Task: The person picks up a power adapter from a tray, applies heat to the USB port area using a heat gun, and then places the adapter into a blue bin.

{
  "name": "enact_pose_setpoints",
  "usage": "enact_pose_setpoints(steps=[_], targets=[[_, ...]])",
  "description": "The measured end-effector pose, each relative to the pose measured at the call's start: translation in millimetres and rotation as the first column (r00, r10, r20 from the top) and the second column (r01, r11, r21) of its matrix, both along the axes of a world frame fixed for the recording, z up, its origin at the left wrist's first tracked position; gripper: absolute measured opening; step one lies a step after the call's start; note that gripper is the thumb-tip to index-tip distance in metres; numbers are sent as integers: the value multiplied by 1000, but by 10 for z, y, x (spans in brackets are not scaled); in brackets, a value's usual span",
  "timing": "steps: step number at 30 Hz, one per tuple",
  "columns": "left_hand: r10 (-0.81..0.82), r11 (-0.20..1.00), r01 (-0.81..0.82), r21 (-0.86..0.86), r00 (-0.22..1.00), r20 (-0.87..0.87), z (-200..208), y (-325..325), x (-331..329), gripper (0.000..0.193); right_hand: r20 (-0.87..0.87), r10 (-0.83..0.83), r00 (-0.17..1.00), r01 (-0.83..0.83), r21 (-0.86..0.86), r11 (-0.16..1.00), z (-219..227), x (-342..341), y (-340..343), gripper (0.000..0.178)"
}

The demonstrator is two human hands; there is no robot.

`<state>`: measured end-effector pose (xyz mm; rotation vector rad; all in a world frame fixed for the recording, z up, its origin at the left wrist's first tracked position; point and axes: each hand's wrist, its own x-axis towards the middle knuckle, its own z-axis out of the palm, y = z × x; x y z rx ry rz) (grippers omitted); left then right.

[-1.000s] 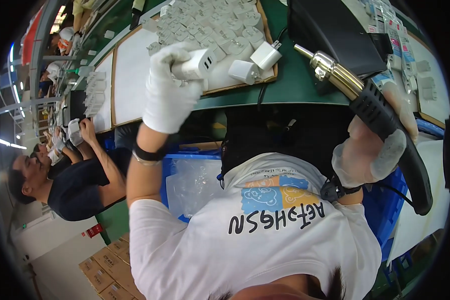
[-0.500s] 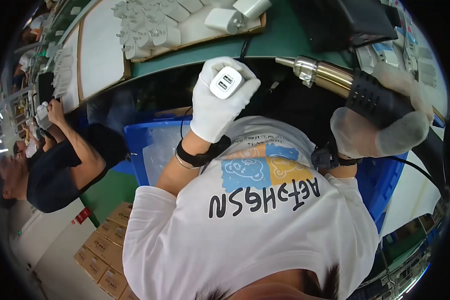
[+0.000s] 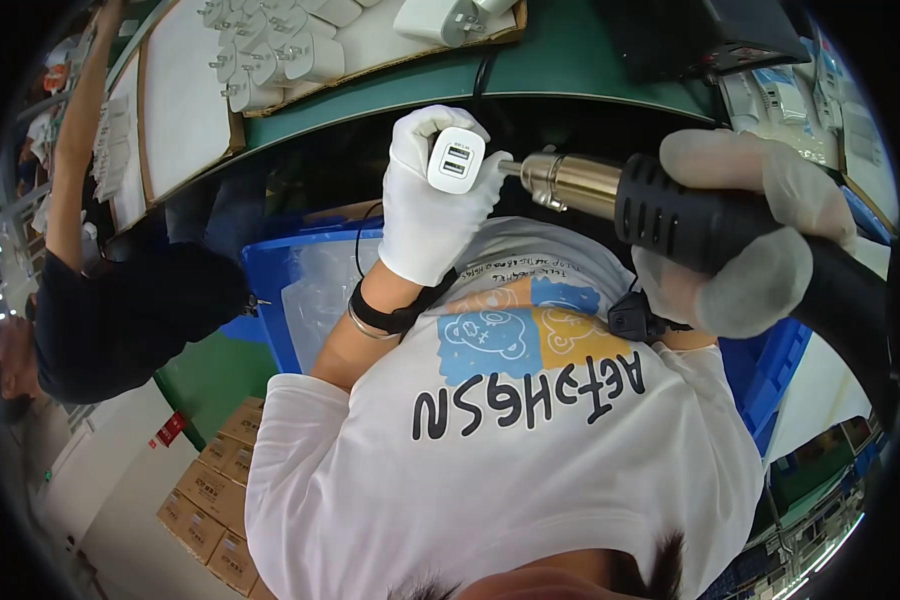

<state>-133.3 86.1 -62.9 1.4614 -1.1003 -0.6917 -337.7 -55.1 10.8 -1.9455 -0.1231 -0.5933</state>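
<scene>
The left hand (image 3: 432, 205) is gripping a white charger (image 3: 456, 160) in closed fingers; the right hand (image 3: 745, 235) is clasping a black heat gun (image 3: 670, 205), its metal nozzle touching the charger, off the tabletop's (image 3: 570, 60) near edge.

Single head cam, fisheye, looking steeply down my chest, close on my hands; worktop (image 3: 570, 70) along top edge.

Gloved left hand (image 3: 428, 215) raised with closed grip; gloved right hand (image 3: 745, 235) wrapped tight, wrist bent.
</scene>
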Motion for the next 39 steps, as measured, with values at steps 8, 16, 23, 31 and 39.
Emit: enact_pose_setpoints(steps=[8,16,23,31,39], targets=[[28,1000,-27,13,1000,-5,-35,-5,32,48,-147,-185,972,156,-187,970,126,-176,66,65],[-7,999,4,42,998,62,-15,-7,60,47,-209,-337,918,263,-313,913,186,-75,80,68],[-13,995,-10,96,972,233,59,-30,80,48,-105,-274,956,262,-119,958,51,-190,-20,59],[11,1000,-9,-19,991,136,-70,-53,77,50,45,-208,977,203,103,974,17,59,102,48],[45,999,-45,-4,992,120,-25,-9,43,55,203,-175,963,108,304,947,61,179,227,38]])
